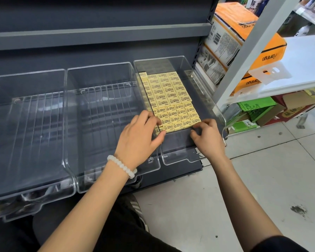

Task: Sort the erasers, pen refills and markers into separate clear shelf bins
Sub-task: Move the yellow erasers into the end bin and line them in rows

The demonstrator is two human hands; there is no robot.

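Observation:
Three clear plastic bins stand side by side on a dark shelf. The right bin (205, 99) holds several rows of pale yellow erasers (169, 99) with black print, packed flat from its back toward its front. My left hand (140, 137), with a white bead bracelet on the wrist, rests at the near left corner of the eraser block, fingers touching the front erasers. My right hand (207, 137) is at the near right corner, fingertips against the front row. The middle bin (102, 75) and left bin (25, 79) hold nothing. No pen refills or markers are in view.
A white metal rack (262, 42) stands to the right with orange and white cartons (231, 33) behind it and green boxes (255, 108) on the floor. Tiled floor lies at lower right. A grey shelf edge (98, 35) runs above the bins.

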